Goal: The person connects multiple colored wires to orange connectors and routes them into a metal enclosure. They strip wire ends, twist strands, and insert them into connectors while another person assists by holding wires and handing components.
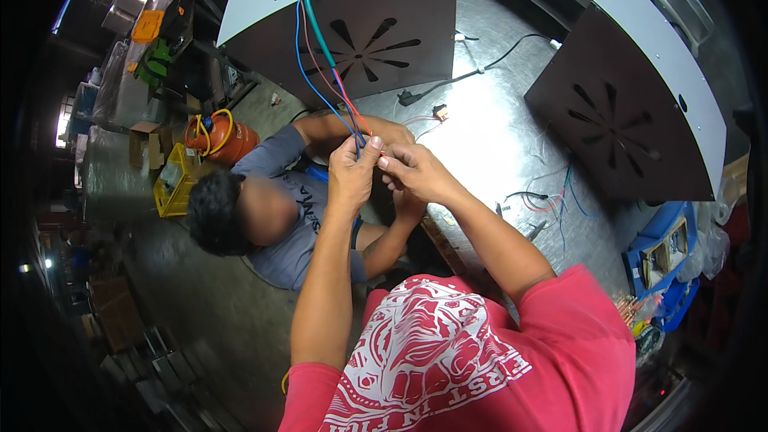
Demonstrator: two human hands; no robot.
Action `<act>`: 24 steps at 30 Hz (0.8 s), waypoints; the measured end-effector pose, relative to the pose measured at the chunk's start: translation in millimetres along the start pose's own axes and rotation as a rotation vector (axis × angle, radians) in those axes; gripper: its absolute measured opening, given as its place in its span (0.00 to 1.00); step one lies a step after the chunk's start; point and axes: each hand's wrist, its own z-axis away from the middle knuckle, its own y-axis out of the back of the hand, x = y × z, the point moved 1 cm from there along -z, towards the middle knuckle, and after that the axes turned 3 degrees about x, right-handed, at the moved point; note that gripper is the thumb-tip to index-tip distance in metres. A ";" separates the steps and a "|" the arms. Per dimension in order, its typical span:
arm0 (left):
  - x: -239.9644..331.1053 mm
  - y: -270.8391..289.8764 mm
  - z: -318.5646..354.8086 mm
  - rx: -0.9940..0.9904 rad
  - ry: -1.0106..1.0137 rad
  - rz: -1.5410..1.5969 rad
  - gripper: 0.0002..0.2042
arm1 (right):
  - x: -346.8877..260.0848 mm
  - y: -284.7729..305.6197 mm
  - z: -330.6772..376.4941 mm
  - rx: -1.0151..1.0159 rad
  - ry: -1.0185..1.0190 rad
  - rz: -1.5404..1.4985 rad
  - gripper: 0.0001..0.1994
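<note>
My left hand (352, 170) and my right hand (418, 172) meet over the edge of a shiny metal table (480, 136). Both pinch the ends of a bundle of wires (328, 72), blue, green and red, that runs up to a hole in the top of a brown and grey panel (352, 24) with fan-shaped slots. The wire tips are hidden between my fingers. Below my hands another person in a grey shirt (280, 216) sits low beside the table, with arms raised to its edge.
A second slotted panel (640, 104) stands at the right. Loose wires (552, 200) and a black cable (448, 80) lie on the table. A blue tray (664, 256) sits at right. An orange gas cylinder (220, 140) and yellow crate (172, 184) stand on the floor.
</note>
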 end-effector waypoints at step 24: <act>-23.2 3.4 10.8 0.064 0.094 0.188 0.08 | -15.7 10.3 -40.5 -0.026 0.004 -0.069 0.16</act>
